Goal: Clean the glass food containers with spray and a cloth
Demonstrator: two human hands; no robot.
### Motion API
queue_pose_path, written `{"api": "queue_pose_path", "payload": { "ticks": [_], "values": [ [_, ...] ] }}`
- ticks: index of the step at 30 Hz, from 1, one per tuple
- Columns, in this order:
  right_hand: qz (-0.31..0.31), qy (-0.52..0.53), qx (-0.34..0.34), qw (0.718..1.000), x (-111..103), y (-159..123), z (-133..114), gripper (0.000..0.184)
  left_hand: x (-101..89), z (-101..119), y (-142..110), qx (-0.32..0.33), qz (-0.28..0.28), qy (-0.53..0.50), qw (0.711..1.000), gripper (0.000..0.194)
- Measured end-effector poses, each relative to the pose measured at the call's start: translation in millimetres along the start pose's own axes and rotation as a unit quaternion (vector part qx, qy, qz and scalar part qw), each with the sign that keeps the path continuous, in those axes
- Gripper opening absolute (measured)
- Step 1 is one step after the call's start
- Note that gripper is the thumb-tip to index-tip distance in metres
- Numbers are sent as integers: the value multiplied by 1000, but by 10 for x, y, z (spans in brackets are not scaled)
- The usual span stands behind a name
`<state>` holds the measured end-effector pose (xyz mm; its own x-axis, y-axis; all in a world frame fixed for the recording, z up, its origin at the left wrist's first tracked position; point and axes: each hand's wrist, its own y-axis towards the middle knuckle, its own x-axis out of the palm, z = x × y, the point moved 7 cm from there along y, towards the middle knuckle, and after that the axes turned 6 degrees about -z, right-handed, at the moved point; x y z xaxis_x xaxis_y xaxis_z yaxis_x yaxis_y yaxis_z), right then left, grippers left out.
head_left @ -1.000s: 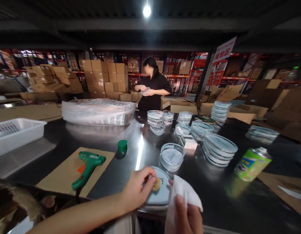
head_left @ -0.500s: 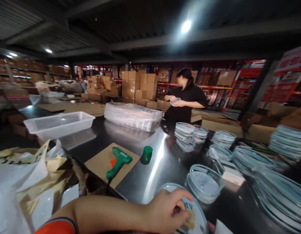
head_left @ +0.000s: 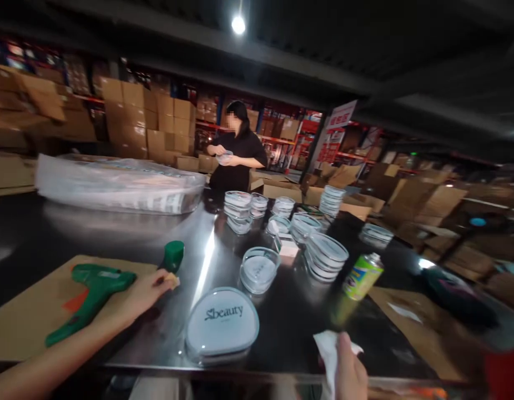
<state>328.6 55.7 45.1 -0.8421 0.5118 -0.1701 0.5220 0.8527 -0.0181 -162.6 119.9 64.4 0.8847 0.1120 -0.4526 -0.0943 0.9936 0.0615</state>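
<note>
left hand (head_left: 145,294): pinching tan pad (head_left: 171,281)
right hand (head_left: 351,369): clenching white tissue (head_left: 329,349)
"beauty" dish (head_left: 221,326): between hands, nearer left

A steel table (head_left: 157,339) carries a cardboard sheet (head_left: 28,289) at its left edge, with a glue gun (head_left: 90,294) on it. A wrapped bundle (head_left: 119,186) lies along the far edge, stacks of clear dishes (head_left: 238,211) stand mid-table, a round case (head_left: 221,325) sits near the front edge, and a spray can (head_left: 362,276) stands to the right.
</note>
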Motion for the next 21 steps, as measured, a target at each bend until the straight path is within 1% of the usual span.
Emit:
{"api": "queue_pose_path", "payload": {
  "ticks": [2,4,5,8,12,14,16,18,19,20,21],
  "values": [
    [31,-21,-20,999,-122,139,-47,54,73,-34,104,22,-21,58,998,34],
    [69,-86,-33,993,-287,310,-97,46,147,-53,180,30,-23,105,994,28],
    [90,-120,-27,988,-384,403,-109,42,180,-69,210,27,-20,132,991,25],
    [145,-192,-12,971,-697,692,-148,41,271,-144,269,26,-12,220,975,35],
    [181,-207,2,962,-1060,1046,-240,39,385,-177,230,80,3,316,946,36],
    [203,-211,20,956,-1204,1210,-324,44,438,-168,184,81,12,362,929,39],
    [210,-222,39,951,-1281,1395,-431,52,465,-157,157,60,26,392,917,43],
    [190,-227,49,954,-1268,1608,-531,57,461,-134,145,53,53,397,915,44],
    [177,-224,35,958,-1234,1713,-591,57,453,-127,140,59,68,391,916,43],
    [171,-213,3,962,-1193,1806,-660,55,440,-132,135,67,83,382,918,42],
    [169,-194,-45,965,-1149,1884,-733,53,424,-151,130,77,99,371,920,41]
  ]
}}
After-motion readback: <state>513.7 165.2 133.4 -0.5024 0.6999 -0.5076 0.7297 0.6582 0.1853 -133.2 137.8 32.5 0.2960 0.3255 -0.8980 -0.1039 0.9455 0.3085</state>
